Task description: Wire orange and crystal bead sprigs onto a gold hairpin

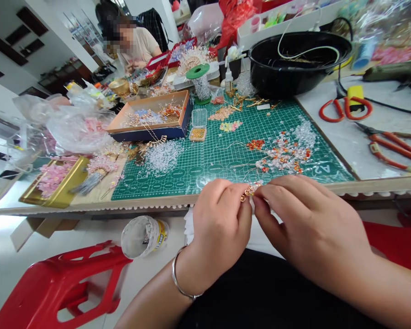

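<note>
Close together at the table's front edge, my left hand [222, 219] and my right hand [308, 224] pinch a small gold beaded ornament [248, 192] between them. Gold loops of it show between the fingertips; the rest is hidden. A bangle circles my left wrist. Just beyond my hands, clear and orange beaded sprays [286, 153] lie on the green cutting mat [212, 160], with a small cluster of orange beads [255, 145] beside them. Farther left on the mat are a heap of clear beads [162, 157] and a little box of gold beads [197, 134].
Orange-handled pliers [393, 141], scissors [344, 109] and a black basin [294, 68] occupy the right side. A shallow box [150, 116], a wire spool [200, 84] and a gold tray [55, 183] stand leftward. Below are a bucket [140, 237] and red stool [65, 283]. Another person [137, 45] sits across.
</note>
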`<state>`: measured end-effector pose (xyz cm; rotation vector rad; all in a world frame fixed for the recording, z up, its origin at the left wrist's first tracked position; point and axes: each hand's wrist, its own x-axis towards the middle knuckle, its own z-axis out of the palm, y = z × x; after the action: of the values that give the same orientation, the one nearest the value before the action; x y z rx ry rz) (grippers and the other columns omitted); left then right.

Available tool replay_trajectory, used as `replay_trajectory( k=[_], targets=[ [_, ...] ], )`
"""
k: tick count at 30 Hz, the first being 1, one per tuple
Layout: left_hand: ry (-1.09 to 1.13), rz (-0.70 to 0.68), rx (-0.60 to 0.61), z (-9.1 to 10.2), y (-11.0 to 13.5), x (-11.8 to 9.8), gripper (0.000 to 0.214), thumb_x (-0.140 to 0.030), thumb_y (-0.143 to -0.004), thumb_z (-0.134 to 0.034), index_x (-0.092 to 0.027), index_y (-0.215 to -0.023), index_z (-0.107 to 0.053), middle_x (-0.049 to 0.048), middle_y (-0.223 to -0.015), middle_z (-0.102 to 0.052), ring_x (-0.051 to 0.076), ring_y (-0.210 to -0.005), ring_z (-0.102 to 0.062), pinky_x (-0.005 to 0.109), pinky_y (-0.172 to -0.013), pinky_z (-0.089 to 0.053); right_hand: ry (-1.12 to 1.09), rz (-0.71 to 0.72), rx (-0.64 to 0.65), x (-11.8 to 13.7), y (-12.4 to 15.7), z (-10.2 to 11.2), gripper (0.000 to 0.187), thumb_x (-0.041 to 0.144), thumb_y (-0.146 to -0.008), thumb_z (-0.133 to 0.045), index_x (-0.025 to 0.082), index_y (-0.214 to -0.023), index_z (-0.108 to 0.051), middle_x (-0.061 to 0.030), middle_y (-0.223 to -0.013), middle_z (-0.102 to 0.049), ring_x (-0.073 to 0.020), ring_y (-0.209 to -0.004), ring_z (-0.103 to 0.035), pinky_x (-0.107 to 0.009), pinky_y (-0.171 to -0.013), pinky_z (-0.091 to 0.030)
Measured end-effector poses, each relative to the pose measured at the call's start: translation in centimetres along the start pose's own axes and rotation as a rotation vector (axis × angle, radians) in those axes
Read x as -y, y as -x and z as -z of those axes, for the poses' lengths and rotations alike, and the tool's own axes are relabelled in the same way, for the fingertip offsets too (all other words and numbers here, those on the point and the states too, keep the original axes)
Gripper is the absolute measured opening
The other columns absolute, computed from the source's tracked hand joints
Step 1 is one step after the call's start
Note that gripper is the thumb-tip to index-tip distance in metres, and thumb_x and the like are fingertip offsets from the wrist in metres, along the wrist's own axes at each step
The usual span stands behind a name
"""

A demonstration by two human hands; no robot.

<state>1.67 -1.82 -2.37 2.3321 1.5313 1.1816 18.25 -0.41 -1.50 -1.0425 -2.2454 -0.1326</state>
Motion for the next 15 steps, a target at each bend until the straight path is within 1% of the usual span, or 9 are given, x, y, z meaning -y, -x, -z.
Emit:
replay_trajectory(
  k=[4, 6, 10, 12, 15],
  targets=[
    [-0.021, -0.029, -0.022, -0.1, -0.1, 0.1, 0.012, -0.012, -0.096, -0.059, -0.017, -0.103, -0.067, 0.005, -0.091, -0.069, 0.018, -0.084, -0.062, 0.033, -0.075, -0.049, -0.009, 0.004, 0.002, 0.1, -0.1, 0.1, 0.013, 0.016, -0.099, -0.056, 0.015, -0.089, -0.064, -0.0127, -0.089, -0.069, -0.0251, -0.077, -0.061, -0.037, -0.067, -0.039],
    [-0.01, -0.023, -0.029, -0.2, -0.1, 0.2, 0.012, -0.011, -0.096, -0.06, -0.017, -0.102, -0.068, 0.0052, -0.091, -0.069, 0.018, -0.083, -0.062, 0.033, -0.075, -0.049, -0.008, -0.019, 0.024, 0.3, 0.0, 0.1, 0.013, 0.016, -0.099, -0.054, 0.013, -0.092, -0.064, -0.0111, -0.085, -0.07, -0.0235, -0.071, -0.062, -0.036, -0.064, -0.038],
    [0.013, -0.026, -0.041, -0.4, 0.0, 0.3, 0.012, -0.009, -0.094, -0.06, -0.015, -0.101, -0.069, 0.0057, -0.089, -0.069, 0.018, -0.082, -0.062, 0.032, -0.074, -0.049, -0.046, -0.126, 0.099, 0.4, 0.6, 0.2, 0.024, 0.022, -0.102, -0.049, 0.018, -0.081, -0.059, -0.0016, -0.062, -0.06, -0.0186, -0.051, -0.055, -0.034, -0.052, -0.033],
    [0.02, -0.039, -0.042, -0.4, 0.1, 0.3, 0.014, -0.008, -0.093, -0.061, -0.014, -0.101, -0.07, 0.0059, -0.088, -0.069, 0.018, -0.082, -0.063, 0.032, -0.073, -0.049, -0.12, -0.173, 0.154, 0.1, 0.9, 0.4, 0.028, 0.027, -0.103, -0.048, 0.02, -0.078, -0.057, 0.0002, -0.059, -0.058, -0.0175, -0.048, -0.056, -0.032, -0.049, -0.032],
    [0.043, -0.038, -0.039, -0.4, 0.2, 0.2, 0.015, -0.005, -0.091, -0.062, -0.013, -0.099, -0.071, 0.006, -0.087, -0.07, 0.018, -0.081, -0.063, 0.032, -0.073, -0.049, -0.245, -0.225, 0.236, -0.2, 0.9, 0.8, 0.028, 0.027, -0.103, -0.047, 0.021, -0.078, -0.057, 0.0012, -0.061, -0.06, -0.0155, -0.048, -0.057, -0.03, -0.046, -0.033]
  ],
)
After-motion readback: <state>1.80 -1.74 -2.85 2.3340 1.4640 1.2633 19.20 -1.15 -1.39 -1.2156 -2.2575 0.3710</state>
